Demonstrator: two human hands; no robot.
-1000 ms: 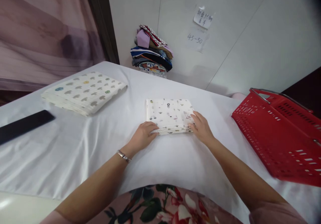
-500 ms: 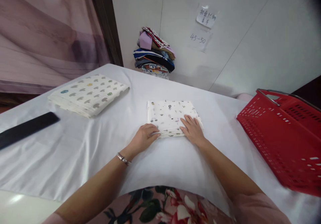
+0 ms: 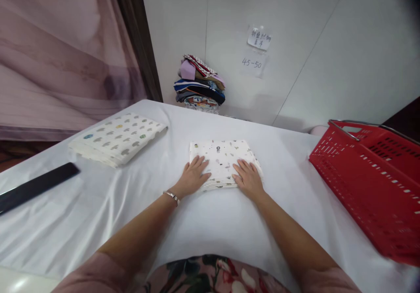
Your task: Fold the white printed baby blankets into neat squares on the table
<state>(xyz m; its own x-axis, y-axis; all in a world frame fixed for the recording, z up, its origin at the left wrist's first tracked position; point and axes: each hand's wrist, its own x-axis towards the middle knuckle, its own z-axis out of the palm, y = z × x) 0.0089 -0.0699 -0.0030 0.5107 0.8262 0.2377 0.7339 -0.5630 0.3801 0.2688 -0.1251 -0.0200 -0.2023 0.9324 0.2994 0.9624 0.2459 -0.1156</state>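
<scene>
A white cloth with small scattered prints [image 3: 223,155] lies folded into a layered rectangle in front of me. My left hand [image 3: 193,175] rests flat on its near left corner, fingers spread. On the near right part of the same cloth, my right hand [image 3: 248,177] lies palm down with its fingers apart. The folded layers show along the near edge between the two hands. Farther left lies another folded cloth [image 3: 121,137], cream with grey mushroom-like prints, apart from both hands.
A white tablecloth [image 3: 203,231] covers the table. At the right stands a red perforated basket [image 3: 367,188] with metal handles. A long black flat object [image 3: 37,185] lies at the left. Behind the table's far edge rises a stack of folded fabrics [image 3: 200,85], near a wall with paper signs [image 3: 259,38].
My left hand has moved from pinching the cloth's near left edge to lying flat on top of it. The right hand stays on the cloth. The whole view has tilted slightly upward.
</scene>
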